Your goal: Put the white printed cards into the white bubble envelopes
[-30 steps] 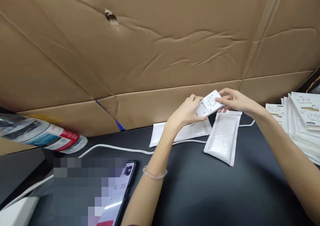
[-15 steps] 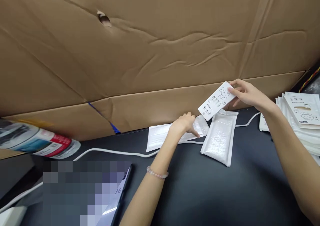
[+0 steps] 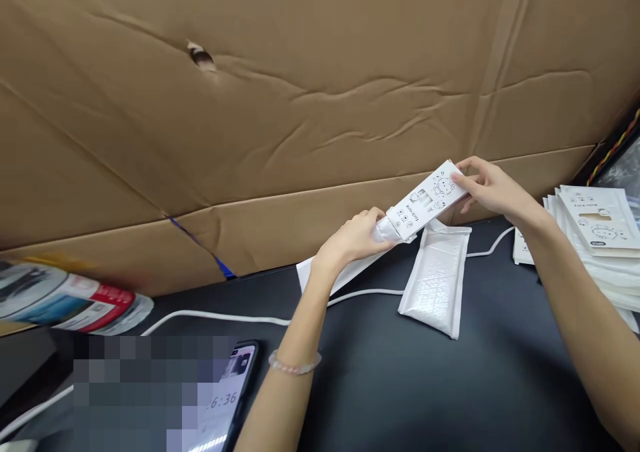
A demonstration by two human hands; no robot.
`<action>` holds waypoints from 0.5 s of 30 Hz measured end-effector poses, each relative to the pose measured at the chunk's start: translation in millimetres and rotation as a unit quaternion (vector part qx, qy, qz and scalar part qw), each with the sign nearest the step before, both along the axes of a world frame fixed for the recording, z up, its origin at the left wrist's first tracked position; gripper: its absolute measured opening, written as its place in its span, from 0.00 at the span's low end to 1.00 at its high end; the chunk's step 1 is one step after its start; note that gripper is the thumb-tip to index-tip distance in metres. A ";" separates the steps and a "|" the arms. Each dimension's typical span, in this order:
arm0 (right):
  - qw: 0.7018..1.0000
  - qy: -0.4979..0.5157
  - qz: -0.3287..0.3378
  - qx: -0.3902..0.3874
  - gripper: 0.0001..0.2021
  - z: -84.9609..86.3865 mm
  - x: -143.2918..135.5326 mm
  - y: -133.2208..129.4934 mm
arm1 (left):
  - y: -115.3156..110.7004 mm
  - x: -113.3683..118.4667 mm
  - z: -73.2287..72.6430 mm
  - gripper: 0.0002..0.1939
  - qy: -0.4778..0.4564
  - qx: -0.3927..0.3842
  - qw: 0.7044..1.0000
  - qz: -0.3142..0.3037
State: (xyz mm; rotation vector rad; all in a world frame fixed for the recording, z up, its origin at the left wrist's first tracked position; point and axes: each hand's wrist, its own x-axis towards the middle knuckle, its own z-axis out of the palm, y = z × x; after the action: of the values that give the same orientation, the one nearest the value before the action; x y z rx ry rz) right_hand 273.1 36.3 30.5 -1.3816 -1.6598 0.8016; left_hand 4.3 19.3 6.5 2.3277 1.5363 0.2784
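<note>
My right hand (image 3: 495,187) grips the upper end of a slim white box (image 3: 424,200) with line-drawn cartoon figures and a small window. The box is tilted, its lower end at the mouth of a white bubble mailer (image 3: 357,272). Closed around that mouth is my left hand (image 3: 350,240), with a beaded bracelet on the wrist. The mailer slants down to the left, partly hidden behind this hand. A second bubble mailer (image 3: 436,284), puffed out, lies on the black table (image 3: 400,385) just right of the first.
At the right stands a pile of similar white boxes and mailers (image 3: 597,239). A white cable (image 3: 225,315) crosses the table. A phone (image 3: 235,392) lies at the lower left, near a plastic bottle (image 3: 85,299). A brown cardboard wall (image 3: 320,105) rises behind.
My left hand has taken hold of the mailer and lifted its mouth off the table. The box's lower end has come down to the left, meeting the mouth. The view has shifted slightly.
</note>
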 end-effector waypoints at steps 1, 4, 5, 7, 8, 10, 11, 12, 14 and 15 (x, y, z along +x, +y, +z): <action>1.000 0.002 -0.002 0.004 0.12 0.4 0.6 -0.6 | 0.3 -0.4 0.1 0.29 -0.011 0.001 1.000 0.009; 1.000 0.009 -0.001 0.021 0.13 2.0 2.8 -2.7 | 3.4 -2.1 -2.1 0.31 -0.045 0.009 0.999 0.011; 0.999 0.010 0.000 0.031 0.13 2.2 3.4 -3.0 | 4.6 -2.6 -3.1 0.33 -0.060 0.016 0.998 0.000; 0.999 0.008 0.005 0.047 0.13 1.6 3.9 -2.4 | 6.8 -3.1 -4.7 0.34 -0.090 0.029 0.995 -0.030; 0.999 0.004 0.008 0.052 0.14 0.8 3.6 -1.6 | 7.6 -3.0 -5.2 0.35 -0.102 0.031 0.993 -0.042; 0.998 -0.006 0.011 0.062 0.15 -1.4 1.8 0.6 | 8.3 -2.2 -5.4 0.35 -0.114 0.029 0.991 -0.061; 0.998 -0.007 0.009 0.069 0.16 -2.5 0.3 1.7 | 8.2 -1.7 -4.9 0.35 -0.115 0.026 0.991 -0.070; 0.997 -0.006 0.006 0.076 0.16 -3.4 -1.4 2.6 | 7.8 -1.2 -4.1 0.35 -0.115 0.023 0.990 -0.076; 0.995 0.012 0.000 0.095 0.17 -4.2 -5.3 3.2 | 5.9 -1.0 -1.2 0.37 -0.121 0.016 0.989 -0.084; 0.994 0.026 -0.003 0.104 0.17 -4.0 -7.3 2.8 | 4.6 -1.2 0.8 0.37 -0.130 0.010 0.988 -0.083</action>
State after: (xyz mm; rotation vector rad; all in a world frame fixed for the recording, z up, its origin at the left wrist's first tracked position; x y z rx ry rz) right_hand 265.8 39.2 26.5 -1.2116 -1.6470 0.6359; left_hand 3.1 23.9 7.3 2.3091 1.2143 0.5345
